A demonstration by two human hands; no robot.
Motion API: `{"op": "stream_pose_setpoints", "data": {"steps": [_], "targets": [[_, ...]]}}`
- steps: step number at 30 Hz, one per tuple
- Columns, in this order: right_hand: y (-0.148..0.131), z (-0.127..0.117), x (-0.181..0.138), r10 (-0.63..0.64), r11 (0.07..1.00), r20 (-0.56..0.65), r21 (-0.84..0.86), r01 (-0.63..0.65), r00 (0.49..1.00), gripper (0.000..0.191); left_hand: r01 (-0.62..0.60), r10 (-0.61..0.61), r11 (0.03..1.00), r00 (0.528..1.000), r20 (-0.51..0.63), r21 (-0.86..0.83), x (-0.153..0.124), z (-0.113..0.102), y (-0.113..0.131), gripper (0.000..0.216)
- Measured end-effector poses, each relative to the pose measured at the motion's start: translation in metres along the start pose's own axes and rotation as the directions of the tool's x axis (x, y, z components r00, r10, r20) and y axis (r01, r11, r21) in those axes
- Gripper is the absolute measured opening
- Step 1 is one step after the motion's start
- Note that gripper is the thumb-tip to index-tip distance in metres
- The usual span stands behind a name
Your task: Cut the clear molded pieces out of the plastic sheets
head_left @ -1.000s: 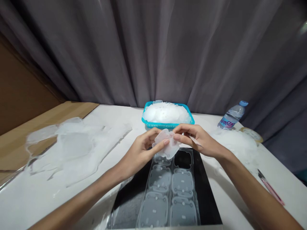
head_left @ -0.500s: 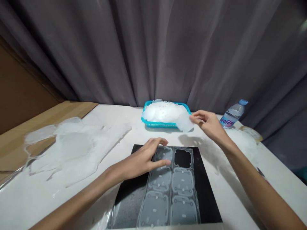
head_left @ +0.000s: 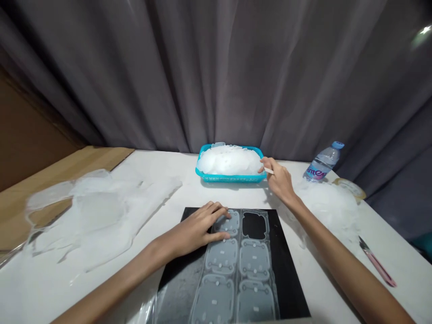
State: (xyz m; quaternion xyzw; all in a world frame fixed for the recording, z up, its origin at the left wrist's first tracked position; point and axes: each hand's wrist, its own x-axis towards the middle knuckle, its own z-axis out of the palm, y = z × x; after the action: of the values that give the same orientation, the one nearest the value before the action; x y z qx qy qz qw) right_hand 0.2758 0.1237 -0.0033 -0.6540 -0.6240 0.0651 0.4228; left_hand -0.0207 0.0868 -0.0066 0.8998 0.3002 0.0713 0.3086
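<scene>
Left hand (head_left: 202, 225) spread flat, palm down, gripping nothing, fingertips pressed on the clear film sheet (head_left: 221, 263) at the far-left part of the black mat (head_left: 290, 274). Film sheet laid lengthwise down the middle of the mat, die-cut into two columns of rounded pieces. One slot (head_left: 254, 225) at the mat's far end, right column, bare and showing black. Right hand (head_left: 278, 179) beyond the mat's far-right corner, fingers pinched on a thin pale stick (head_left: 269, 170), just beside the right end of the teal basket (head_left: 202, 173). Basket just past the mat's far edge, heaped with translucent cut pieces (head_left: 229, 159). Left of the mat, well apart, a sprawl of leftover film (head_left: 101, 211) reaching onto brown cardboard (head_left: 84, 157). Right of the mat, a smaller white heap (head_left: 329, 204), with a water bottle (head_left: 320, 165) beyond it. Also on the mat's right side, a pink-handled knife (head_left: 378, 266) flat on the white table (head_left: 40, 279)
</scene>
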Motion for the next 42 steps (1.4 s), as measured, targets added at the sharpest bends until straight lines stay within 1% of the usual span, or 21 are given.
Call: {"op": "stream_pose_setpoints", "data": {"steps": [2,4,6,7,8,9,10,11,12,14,17,20,21,23,26,31,34,38,42], "targets": [[-0.006,-0.004,-0.004,-0.047,0.998,-0.013,0.032,0.047,0.999,0.062,0.000,-0.001,1.000,1.000,0.011,0.029,-0.001,-0.001,0.000,0.038],[-0.015,-0.009,-0.011,-0.132,0.986,-0.038,0.097,0.135,0.991,0.068,-0.008,0.007,0.999,1.000,0.022,0.047,-0.002,-0.002,-0.001,0.039],[-0.026,-0.013,-0.024,-0.216,0.956,-0.007,0.201,0.213,0.976,0.074,-0.027,0.026,0.998,1.000,0.010,0.052,-0.003,-0.002,-0.004,0.041],[-0.031,-0.014,-0.033,-0.241,0.938,0.055,0.270,0.218,0.969,0.078,-0.043,0.043,0.998,0.999,-0.003,0.048,-0.003,-0.002,-0.006,0.042],[-0.037,-0.014,-0.042,-0.253,0.920,0.154,0.344,0.188,0.955,0.082,-0.063,0.063,0.997,0.998,-0.019,0.041,-0.003,-0.001,-0.010,0.043],[-0.041,-0.013,-0.052,-0.261,0.899,0.268,0.416,0.133,0.928,0.084,-0.084,0.085,0.996,0.996,-0.031,0.032,-0.003,-0.001,-0.013,0.045],[-0.044,-0.012,-0.063,-0.271,0.879,0.376,0.472,0.069,0.886,0.082,-0.104,0.105,0.994,0.994,-0.039,0.023,-0.002,0.000,-0.017,0.047],[-0.047,-0.010,-0.073,-0.283,0.864,0.458,0.503,0.017,0.843,0.076,-0.120,0.121,0.993,0.992,-0.042,0.016,-0.002,0.001,-0.022,0.050],[-0.048,-0.007,-0.083,-0.297,0.859,0.507,0.513,-0.006,0.809,0.067,-0.133,0.133,0.991,0.990,-0.041,0.011,-0.002,0.001,-0.026,0.054],[-0.050,-0.001,-0.098,-0.326,0.860,0.551,0.510,-0.001,0.768,0.047,-0.154,0.154,0.988,0.987,-0.037,0.017,0.000,0.001,-0.034,0.060],[-0.047,0.007,-0.111,-0.345,0.853,0.585,0.522,-0.015,0.734,0.028,-0.204,0.207,0.976,0.978,-0.036,0.077,0.003,-0.003,-0.040,0.068],[-0.043,0.011,-0.113,-0.337,0.845,0.601,0.532,-0.048,0.724,0.019,-0.239,0.247,0.956,0.969,-0.026,0.172,0.005,-0.006,-0.041,0.075],[-0.041,0.012,-0.112,-0.344,0.848,0.596,0.529,-0.032,0.726,0.017,-0.243,0.251,0.950,0.968,-0.019,0.196,0.005,-0.007,-0.040,0.076],[-0.039,0.013,-0.112,-0.372,0.860,0.571,0.509,0.040,0.732,0.013,-0.245,0.255,0.945,0.967,-0.016,0.217,0.005,-0.007,-0.039,0.076],[-0.037,0.014,-0.114,-0.420,0.865,0.540,0.482,0.142,0.729,0.008,-0.251,0.263,0.949,0.964,-0.040,0.193,0.005,-0.006,-0.038,0.074],[-0.036,0.014,-0.117,-0.439,0.866,0.539,0.468,0.177,0.719,0.004,-0.235,0.243,0.955,0.970,-0.020,0.181,0.004,-0.007,-0.037,0.076],[-0.038,0.012,-0.117,-0.459,0.864,0.544,0.458,0.210,0.702,0.005,-0.213,0.217,0.968,0.976,-0.015,0.134,0.004,-0.007,-0.035,0.076],[-0.042,0.008,-0.118,-0.502,0.853,0.528,0.433,0.292,0.685,0.007,-0.174,0.175,0.984,0.985,-0.009,0.022,0.004,-0.005,-0.034,0.067],[-0.046,0.011,-0.124,-0.569,0.821,0.481,0.379,0.428,0.667,0.009,-0.197,0.194,0.979,0.980,-0.046,-0.053,0.005,0.001,-0.039,0.058]]}}
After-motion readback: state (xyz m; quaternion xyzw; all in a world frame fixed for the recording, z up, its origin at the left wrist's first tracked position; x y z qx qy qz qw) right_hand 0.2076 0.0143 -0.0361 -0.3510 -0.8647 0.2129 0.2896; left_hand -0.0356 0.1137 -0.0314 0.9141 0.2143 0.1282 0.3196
